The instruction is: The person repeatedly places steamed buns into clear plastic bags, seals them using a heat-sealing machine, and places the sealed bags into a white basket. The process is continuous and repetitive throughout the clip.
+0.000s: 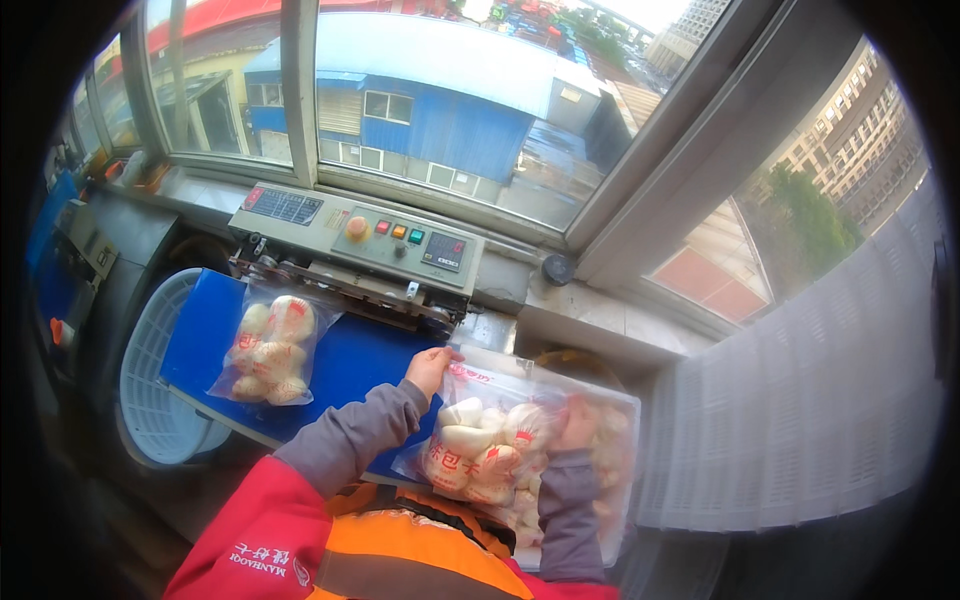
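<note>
My left hand (431,372) pinches the upper left corner of a clear plastic bag (480,442) that bears red print and holds several white buns. The bag lies tilted across the conveyor's right end and a white plastic tray (630,480) of bagged buns. At the bag's right side, over the tray, is my right hand (577,426); it is blurred and its fingers are partly hidden. A second bag of buns (271,351) rests farther left on the blue conveyor belt (352,367), its top edge by the band sealer (352,240).
A white plastic basket (161,375) stands below the belt's left end. Stacked white perforated crates (780,405) rise at the right. Behind the sealer run a window sill (615,315) and window frames, with a dark round object (558,270) on the sill.
</note>
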`<move>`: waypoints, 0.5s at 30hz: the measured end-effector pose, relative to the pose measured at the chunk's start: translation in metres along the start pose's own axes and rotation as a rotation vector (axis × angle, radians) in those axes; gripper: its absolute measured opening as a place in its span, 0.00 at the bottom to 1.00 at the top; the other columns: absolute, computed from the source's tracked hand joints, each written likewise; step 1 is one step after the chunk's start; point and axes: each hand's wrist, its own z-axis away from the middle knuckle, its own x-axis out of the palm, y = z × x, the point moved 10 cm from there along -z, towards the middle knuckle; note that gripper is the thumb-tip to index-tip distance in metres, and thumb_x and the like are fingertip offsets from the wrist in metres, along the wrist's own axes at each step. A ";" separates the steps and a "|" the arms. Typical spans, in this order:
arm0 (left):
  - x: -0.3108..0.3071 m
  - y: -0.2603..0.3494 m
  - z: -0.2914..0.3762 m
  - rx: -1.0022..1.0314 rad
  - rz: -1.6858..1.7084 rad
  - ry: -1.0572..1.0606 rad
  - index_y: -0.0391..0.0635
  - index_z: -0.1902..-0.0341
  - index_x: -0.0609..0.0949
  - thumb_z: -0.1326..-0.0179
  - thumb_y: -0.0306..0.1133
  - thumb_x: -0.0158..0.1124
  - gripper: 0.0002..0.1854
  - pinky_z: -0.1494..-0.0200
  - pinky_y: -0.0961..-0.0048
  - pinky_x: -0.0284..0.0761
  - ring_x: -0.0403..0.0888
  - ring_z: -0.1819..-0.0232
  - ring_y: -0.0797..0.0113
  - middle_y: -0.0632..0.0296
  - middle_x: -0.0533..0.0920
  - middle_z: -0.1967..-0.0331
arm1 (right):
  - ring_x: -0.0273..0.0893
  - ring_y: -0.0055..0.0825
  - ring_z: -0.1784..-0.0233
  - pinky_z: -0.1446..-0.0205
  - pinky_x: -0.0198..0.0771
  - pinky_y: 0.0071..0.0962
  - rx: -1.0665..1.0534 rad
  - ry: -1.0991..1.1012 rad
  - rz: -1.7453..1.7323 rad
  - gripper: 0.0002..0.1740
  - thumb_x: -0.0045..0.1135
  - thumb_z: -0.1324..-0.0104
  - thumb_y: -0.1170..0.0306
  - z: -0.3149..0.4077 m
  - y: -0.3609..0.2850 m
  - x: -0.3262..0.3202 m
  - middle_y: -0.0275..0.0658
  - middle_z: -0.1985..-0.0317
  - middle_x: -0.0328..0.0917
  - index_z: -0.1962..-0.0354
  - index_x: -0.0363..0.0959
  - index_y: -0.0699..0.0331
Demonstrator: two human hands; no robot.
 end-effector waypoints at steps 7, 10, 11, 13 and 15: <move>-0.023 -0.039 -0.044 0.025 -0.204 0.210 0.36 0.63 0.86 0.26 0.38 0.55 0.18 0.66 0.71 0.76 0.79 0.73 0.72 0.60 0.85 0.72 | 0.57 0.11 0.87 0.87 0.50 0.16 0.684 0.116 -0.621 0.16 0.63 0.29 0.57 -0.019 0.143 0.036 0.23 0.83 0.66 0.66 0.77 0.61; -0.027 -0.040 -0.052 0.077 -0.183 0.238 0.35 0.62 0.86 0.27 0.38 0.56 0.18 0.66 0.71 0.75 0.79 0.73 0.72 0.60 0.84 0.74 | 0.57 0.11 0.86 0.86 0.51 0.16 0.709 0.154 -0.572 0.17 0.64 0.30 0.56 -0.028 0.158 0.042 0.24 0.82 0.68 0.66 0.78 0.63; -0.030 -0.040 -0.056 0.106 -0.186 0.248 0.35 0.62 0.86 0.27 0.38 0.56 0.18 0.66 0.72 0.75 0.79 0.73 0.72 0.60 0.84 0.74 | 0.57 0.11 0.86 0.86 0.52 0.15 0.694 0.150 -0.535 0.17 0.65 0.30 0.57 -0.033 0.160 0.044 0.24 0.82 0.68 0.66 0.78 0.63; -0.040 -0.045 -0.060 0.142 -0.212 0.285 0.35 0.61 0.85 0.27 0.39 0.57 0.18 0.66 0.69 0.75 0.81 0.72 0.69 0.57 0.84 0.74 | 0.58 0.10 0.86 0.86 0.52 0.14 0.667 0.161 -0.493 0.17 0.65 0.31 0.57 -0.040 0.162 0.047 0.25 0.81 0.69 0.66 0.78 0.64; -0.052 -0.050 -0.060 0.156 -0.265 0.338 0.35 0.60 0.85 0.29 0.40 0.58 0.18 0.65 0.64 0.77 0.84 0.71 0.63 0.50 0.86 0.72 | 0.58 0.10 0.86 0.86 0.53 0.14 0.663 0.111 -0.472 0.17 0.65 0.31 0.57 -0.044 0.162 0.056 0.25 0.81 0.70 0.66 0.79 0.63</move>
